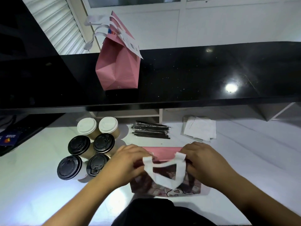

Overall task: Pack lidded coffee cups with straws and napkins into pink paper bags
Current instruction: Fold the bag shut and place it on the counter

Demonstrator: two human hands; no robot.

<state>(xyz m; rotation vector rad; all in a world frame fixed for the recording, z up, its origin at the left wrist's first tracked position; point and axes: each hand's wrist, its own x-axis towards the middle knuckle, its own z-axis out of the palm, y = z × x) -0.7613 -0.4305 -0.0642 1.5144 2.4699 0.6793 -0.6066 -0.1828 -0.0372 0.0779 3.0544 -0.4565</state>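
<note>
Two hands on one flat bag at the near edge of the white counter. Left hand pinching the bag's left top corner, right hand pinching the right top corner; fingers closed on paper, thumbs hidden underneath. Probable intent: pulling the two walls apart to open the mouth before loading. White handle loop flopped toward the body, lying over the patterned front face; pink inner wall showing just behind it. Bag not yet standing, nothing inside as far as visible.

Just left of the left hand: six lidded cups in a tight cluster, two with white lids at the back, four with black lids nearer. Close enough for a short reach with the left hand, likely staged that way.

Beyond the grip, past the bag's far edge: bundle of black straws, lying crosswise. Right of the straws: loose stack of white napkins. Both apart from the bag, untouched.

Farther out, up on the black ledge: second pink bag, upright, top folded shut, handles hanging left. Judged already packed and set aside out of the working area; contents not visible.
</note>
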